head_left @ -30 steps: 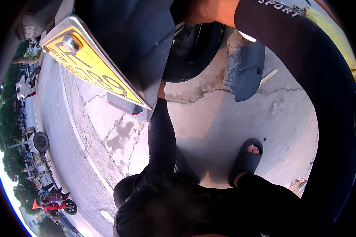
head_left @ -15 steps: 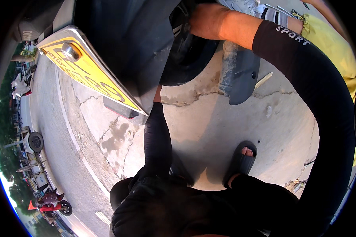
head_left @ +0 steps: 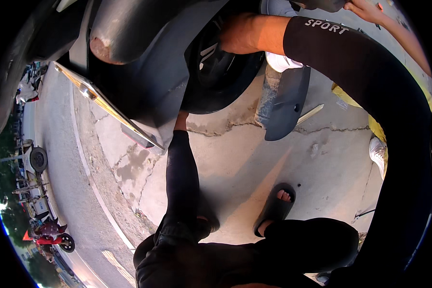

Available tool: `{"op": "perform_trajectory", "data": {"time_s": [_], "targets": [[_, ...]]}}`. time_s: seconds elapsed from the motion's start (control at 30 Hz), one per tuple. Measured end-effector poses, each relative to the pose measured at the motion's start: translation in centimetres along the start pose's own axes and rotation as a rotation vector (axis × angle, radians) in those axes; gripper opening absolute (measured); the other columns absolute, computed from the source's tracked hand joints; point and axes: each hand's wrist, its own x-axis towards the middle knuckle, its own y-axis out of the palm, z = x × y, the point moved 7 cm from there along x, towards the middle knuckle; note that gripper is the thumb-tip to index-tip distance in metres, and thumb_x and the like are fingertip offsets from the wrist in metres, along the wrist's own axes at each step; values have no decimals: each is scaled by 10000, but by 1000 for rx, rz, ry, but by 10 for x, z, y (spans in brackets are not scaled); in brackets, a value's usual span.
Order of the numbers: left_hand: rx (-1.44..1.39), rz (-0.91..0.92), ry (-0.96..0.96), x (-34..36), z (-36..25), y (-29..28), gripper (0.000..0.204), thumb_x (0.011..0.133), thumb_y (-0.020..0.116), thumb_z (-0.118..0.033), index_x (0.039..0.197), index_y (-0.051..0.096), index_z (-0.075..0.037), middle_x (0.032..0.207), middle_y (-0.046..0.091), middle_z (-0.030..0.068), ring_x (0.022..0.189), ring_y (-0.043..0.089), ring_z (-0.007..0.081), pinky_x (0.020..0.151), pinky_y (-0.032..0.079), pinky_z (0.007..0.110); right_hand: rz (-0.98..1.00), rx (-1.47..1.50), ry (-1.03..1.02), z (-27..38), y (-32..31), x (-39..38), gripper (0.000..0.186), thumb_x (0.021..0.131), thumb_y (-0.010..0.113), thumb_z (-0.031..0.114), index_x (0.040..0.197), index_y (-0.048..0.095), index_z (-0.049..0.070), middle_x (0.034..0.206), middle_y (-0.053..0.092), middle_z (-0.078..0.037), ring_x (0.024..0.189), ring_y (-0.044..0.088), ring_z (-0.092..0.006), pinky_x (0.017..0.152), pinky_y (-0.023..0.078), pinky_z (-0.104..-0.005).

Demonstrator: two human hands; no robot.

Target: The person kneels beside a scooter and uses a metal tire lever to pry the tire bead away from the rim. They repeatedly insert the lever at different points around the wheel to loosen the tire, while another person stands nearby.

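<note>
The rear of a motor scooter fills the upper left, with a dark plastic mudguard (head_left: 158,91) and a yellow number plate (head_left: 113,105) seen nearly edge-on. Under it is the black-tyred wheel (head_left: 221,98) with light spokes. My right hand (head_left: 242,36) reaches in from the right over the wheel's upper side, near its hub; its fingers are in shadow and blurred, so any grip is hidden. My left hand (head_left: 181,121) comes up from below behind the mudguard, showing only around the wrist; its fingers are hidden. Black sleeves cover both forearms.
A silencer with a dark grey cover (head_left: 285,103) is right of the wheel, beside a pale stick (head_left: 310,114) on cracked concrete. Another person's arm (head_left: 401,38) shows upper right, with a white shoe (head_left: 378,154) below. Parked vehicles (head_left: 36,192) line the road at left.
My view has shifted, so the plate now appears edge-on and more of the scooter's underside shows. My right hand remains at the wheel. The other person's visible parts at right have changed position.
</note>
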Motion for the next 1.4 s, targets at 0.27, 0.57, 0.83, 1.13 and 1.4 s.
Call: {"op": "perform_trajectory", "data": {"time_s": [0.27, 0.57, 0.83, 1.13, 1.4], "targets": [[-50, -38, 45, -8, 5, -8, 616, 915, 532, -406, 1419, 425, -68, 1443, 477, 100, 1313, 464, 256, 1119, 354, 409, -15, 7, -100, -18, 11, -14, 195, 804, 674, 100, 989, 736, 92, 1020, 720, -96, 1031, 669, -290, 873, 549, -379], [-63, -84, 89, -23, -3, -22, 607, 911, 562, -368, 1414, 425, -57, 1437, 483, 102, 1305, 471, 247, 1115, 359, 403, -150, 274, -59, -5, 37, 4, 139, 814, 646, 112, 897, 753, 77, 949, 722, -122, 952, 686, -307, 807, 559, -405], [-71, -69, 80, -21, 10, -23, 601, 907, 588, -335, 1409, 426, -47, 1431, 489, 103, 1299, 478, 240, 1112, 363, 398, -248, 587, 125, 6, 63, -89, 125, 805, 685, 141, 821, 648, 22, 815, 647, -185, 826, 650, -368, 727, 527, -445], [-14, -32, 20, -21, 0, -29, 597, 903, 618, -297, 1404, 426, -36, 1425, 496, 105, 1291, 486, 231, 1108, 368, 392, 117, 1313, 690, 109, 123, -115, 322, 919, 615, 283, 968, 636, -35, 924, 667, -249, 912, 650, -427, 808, 530, -474], [-10, -26, -43, -20, 10, -34, 595, 899, 644, -263, 1399, 426, -26, 1419, 502, 107, 1284, 493, 224, 1105, 373, 386, -135, 1946, 982, 214, 75, -130, 242, 910, 594, 212, 979, 568, -19, 858, 637, -288, 902, 622, -465, 776, 482, -527]]}}
